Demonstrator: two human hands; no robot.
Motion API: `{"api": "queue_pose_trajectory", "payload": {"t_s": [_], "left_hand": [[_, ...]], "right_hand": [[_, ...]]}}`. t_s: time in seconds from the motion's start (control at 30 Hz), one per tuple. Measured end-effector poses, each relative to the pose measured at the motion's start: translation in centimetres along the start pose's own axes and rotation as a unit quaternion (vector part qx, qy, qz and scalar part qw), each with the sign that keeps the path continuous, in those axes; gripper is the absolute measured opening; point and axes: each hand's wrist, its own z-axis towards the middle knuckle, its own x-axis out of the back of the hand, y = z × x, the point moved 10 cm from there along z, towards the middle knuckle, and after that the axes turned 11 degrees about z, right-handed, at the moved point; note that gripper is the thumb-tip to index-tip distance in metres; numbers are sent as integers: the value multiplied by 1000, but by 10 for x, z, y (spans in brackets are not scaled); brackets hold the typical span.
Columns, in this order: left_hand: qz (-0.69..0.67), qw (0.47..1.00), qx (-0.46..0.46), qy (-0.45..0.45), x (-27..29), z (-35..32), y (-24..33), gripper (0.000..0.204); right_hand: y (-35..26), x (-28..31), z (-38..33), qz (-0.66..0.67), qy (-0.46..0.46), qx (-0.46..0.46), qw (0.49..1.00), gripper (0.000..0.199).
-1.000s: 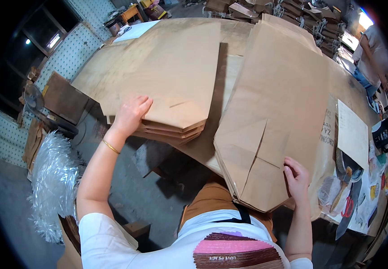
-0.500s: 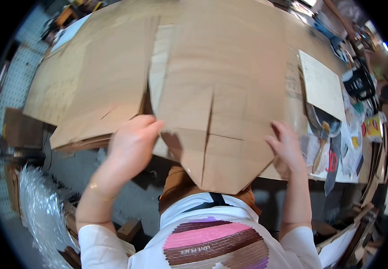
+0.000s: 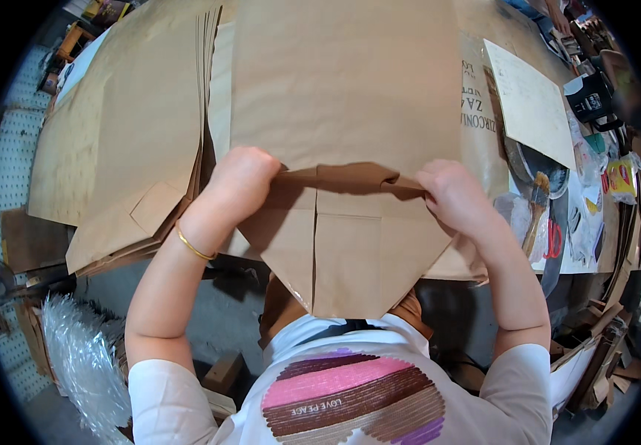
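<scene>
A large brown paper bag [image 3: 342,96] lies flat in front of me, its folded bottom flap [image 3: 346,256] hanging over the table's near edge. My left hand [image 3: 242,178] pinches the left side of the bag's opening fold. My right hand [image 3: 450,194] pinches the right side of the same fold. Between the hands the paper is lifted into a dark ridge [image 3: 342,178]. A gold bangle sits on my left wrist.
A stack of similar brown bags [image 3: 135,163] lies to the left. At the right are a pale cardboard sheet [image 3: 532,104], a brush [image 3: 535,208], red scissors [image 3: 552,241] and a black tool [image 3: 591,96]. Clear plastic wrap [image 3: 79,363] is on the floor at lower left.
Both hands have come together on the near bag's fold and gripped it, lifting the paper. The left hand left the stack on the left. The bag now lies centred before me.
</scene>
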Motion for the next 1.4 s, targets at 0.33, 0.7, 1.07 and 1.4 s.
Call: {"api": "queue_pose_trajectory", "payload": {"t_s": [0.33,0.7,1.07,1.4], "left_hand": [[-77,993,-81,39,-29,-28,111,85],[-250,966,-27,58,-28,-54,35,87],[-275,906,149,285,28,-7,26,45],[-504,843,26,185,17,-9,15,31]], "right_hand": [[-84,-69,-1,95,33,-18,995,83],[-19,-23,-51,227,98,-174,953,62],[30,1,-41,337,348,-150,862,22],[-73,-7,50,315,245,-53,915,13]]}}
